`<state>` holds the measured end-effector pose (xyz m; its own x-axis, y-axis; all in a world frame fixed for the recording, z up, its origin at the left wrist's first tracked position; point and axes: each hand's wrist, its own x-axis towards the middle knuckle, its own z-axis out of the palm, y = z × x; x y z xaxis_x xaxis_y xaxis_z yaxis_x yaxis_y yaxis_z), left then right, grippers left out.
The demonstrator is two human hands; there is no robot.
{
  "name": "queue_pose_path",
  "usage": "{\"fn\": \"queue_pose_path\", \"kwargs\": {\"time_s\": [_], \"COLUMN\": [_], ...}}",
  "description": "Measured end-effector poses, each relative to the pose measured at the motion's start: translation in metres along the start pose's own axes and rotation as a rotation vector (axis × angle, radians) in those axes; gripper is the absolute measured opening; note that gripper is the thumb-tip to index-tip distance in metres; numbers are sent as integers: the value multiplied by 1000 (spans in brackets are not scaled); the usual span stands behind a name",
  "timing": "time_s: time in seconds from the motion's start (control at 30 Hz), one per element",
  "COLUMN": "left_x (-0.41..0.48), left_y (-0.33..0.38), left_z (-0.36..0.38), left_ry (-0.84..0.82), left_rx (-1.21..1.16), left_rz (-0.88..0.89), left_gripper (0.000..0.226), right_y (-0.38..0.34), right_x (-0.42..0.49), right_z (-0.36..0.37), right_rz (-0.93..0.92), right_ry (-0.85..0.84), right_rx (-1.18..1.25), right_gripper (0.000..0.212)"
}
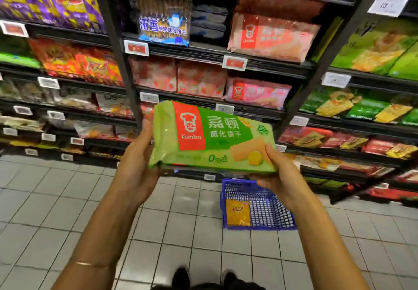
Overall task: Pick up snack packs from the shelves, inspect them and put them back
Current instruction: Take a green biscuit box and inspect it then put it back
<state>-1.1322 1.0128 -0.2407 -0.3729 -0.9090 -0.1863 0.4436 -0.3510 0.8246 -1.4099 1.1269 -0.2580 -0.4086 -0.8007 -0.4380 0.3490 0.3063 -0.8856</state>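
1. Nearest, at the bottom centre of the frame, we see the dark toes of our shoes (204, 278) on the pale tiled floor (56, 199).
2. Our two bare forearms rise from the lower corners toward the middle; a thin bracelet (90, 264) circles the left one.
3. Our left hand (135, 165) grips the left end of a green wafer pack (212, 138), thumb along its edge and fingers curled behind it.
4. Our right hand (280, 174) holds the pack's lower right corner, thumb on the front and fingers tucked underneath.
5. The pack sits at the centre of the frame, face toward us, tilted slightly, clear of the shelves.
6. Below it, on the floor at lower centre right, stands a blue basket (271, 208) with a yellow packet (238, 212) inside.
7. Behind, shelves (203, 52) fill the upper half: a blue biscuit pack (164, 29) at upper centre, pink packs (257, 93) beneath, green packs (373, 50) at the right.
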Motion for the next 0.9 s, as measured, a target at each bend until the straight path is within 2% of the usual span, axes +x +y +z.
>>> {"fn": "queue_pose_path", "kwargs": {"time_s": [0.07,0.13,0.2,0.23,0.33,0.43,0.5,0.53,0.6,0.63,0.7,0.73,0.8,0.9], "left_x": [-10,-18,-22,-22,-20,-19,-20,-20,-23,-24,-23,-22,-21,-19], "left_y": [-7,-20,-34,-38,-42,-45,-51,-54,-61,-63,-66,-66,-64,-66], "left_z": [5,14,22,22,13,2,-3,-5,-6,-6,-5,-5,-8,-12], "left_ry": [-156,-237,-163,-94,20,26,-36,-57,-76,-76,-71,-59,-17,12], "left_rx": [-58,-49,-99,-138,-185,-234,-259,-281,-341,-362,-367,-354,-320,-324], "left_rz": [70,129,141,144,115,17,-80,-130,-214,-246,-338,-397,-477,-560], "left_gripper": [68,71,93,91,57,69,78,80,79,79,84,86,87,86], "right_y": [23,45,61,67,73,63,54,51,36,30,24,25,32,27], "right_x": [-7,-19,-30,-34,-33,-27,-22,-19,-15,-14,-13,-18,-20,-5], "right_z": [3,5,7,6,-1,-3,2,7,25,36,52,58,57,59], "right_rz": [117,208,246,249,256,278,227,167,-56,-162,-326,-401,-557,-660], "right_ry": [-81,-218,-399,-493,-617,-567,-542,-524,-479,-460,-440,-436,-441,-477], "right_rx": [148,211,161,145,276,449,469,368,-63,-250,-409,-440,-531,-771], "right_gripper": [55,70,93,99,94,94,77,65,50,57,105,117,109,73]}}
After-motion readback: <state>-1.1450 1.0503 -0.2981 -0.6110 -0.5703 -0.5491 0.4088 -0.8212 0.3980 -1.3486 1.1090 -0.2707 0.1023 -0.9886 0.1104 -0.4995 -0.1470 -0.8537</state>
